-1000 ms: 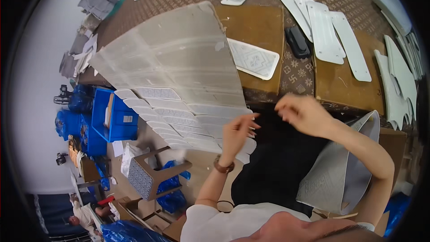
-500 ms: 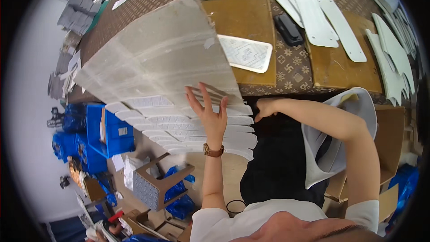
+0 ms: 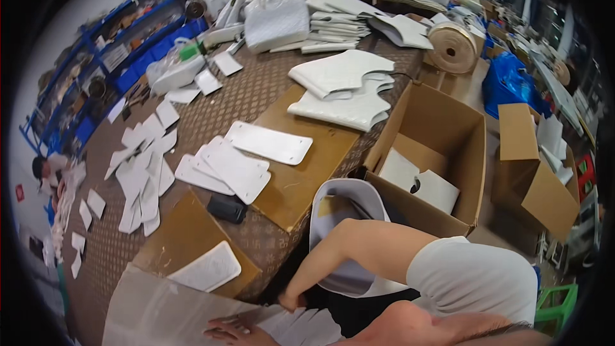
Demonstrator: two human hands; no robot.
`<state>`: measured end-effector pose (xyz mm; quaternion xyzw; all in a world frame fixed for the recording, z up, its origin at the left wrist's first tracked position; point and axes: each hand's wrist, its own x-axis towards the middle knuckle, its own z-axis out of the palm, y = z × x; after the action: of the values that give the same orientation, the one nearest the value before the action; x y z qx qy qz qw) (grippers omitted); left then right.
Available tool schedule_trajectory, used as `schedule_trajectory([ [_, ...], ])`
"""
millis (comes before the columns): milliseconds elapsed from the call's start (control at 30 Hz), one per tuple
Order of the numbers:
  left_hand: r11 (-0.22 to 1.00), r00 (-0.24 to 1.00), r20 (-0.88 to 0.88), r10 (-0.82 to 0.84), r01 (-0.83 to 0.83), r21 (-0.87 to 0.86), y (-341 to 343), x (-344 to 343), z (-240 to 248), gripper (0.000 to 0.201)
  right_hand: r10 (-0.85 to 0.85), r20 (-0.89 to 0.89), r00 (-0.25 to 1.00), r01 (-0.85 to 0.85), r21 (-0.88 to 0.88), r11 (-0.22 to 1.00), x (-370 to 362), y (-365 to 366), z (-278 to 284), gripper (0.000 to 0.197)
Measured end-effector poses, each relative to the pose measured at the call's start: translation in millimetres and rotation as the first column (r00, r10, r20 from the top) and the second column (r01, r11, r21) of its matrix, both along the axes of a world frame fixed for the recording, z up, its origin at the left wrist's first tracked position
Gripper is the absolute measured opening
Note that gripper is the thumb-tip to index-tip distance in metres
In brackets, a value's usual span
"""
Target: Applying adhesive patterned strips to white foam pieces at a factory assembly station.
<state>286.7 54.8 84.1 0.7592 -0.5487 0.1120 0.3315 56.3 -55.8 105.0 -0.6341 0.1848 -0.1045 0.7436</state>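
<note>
My left hand (image 3: 238,333) lies at the bottom edge with fingers spread, resting on a large translucent greyish sheet (image 3: 160,307). White cut pieces (image 3: 301,328) stick out from under that sheet beside the hand. At their far edge is my right hand (image 3: 291,301), its fingers curled down; what they grip, if anything, is hidden. Under my right arm stands a curled white panel (image 3: 320,218) with a grey inner side. Just beyond the sheet, a white rectangular piece (image 3: 208,269) with rounded corners lies on a brown board (image 3: 186,230).
More white pieces (image 3: 240,170) and a black case (image 3: 227,208) lie on the patterned tabletop (image 3: 211,106). White panels (image 3: 346,90) are stacked farther back. An open carton (image 3: 442,115) stands right of the table. Shelves (image 3: 106,51) and a person (image 3: 54,173) are at left.
My view has swung to the right and upward, so the table and cartons now show. Both hands sit lower in the picture, the left still on the sheet, the right still by its edge.
</note>
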Motion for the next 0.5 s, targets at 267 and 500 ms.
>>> schedule_trajectory([
  [267,0.379,0.391,0.920,-0.026,0.855,-0.352,-70,83,-15,0.072,0.268,0.058,0.962,-0.176,-0.621,0.764,-66,-1,-38,0.022],
  [500,0.989,0.964,-0.224,-0.142,0.149,0.013,8,0,47,0.067,0.508,-0.093,0.856,-0.260,-0.927,0.269,118,73,-207,0.020],
])
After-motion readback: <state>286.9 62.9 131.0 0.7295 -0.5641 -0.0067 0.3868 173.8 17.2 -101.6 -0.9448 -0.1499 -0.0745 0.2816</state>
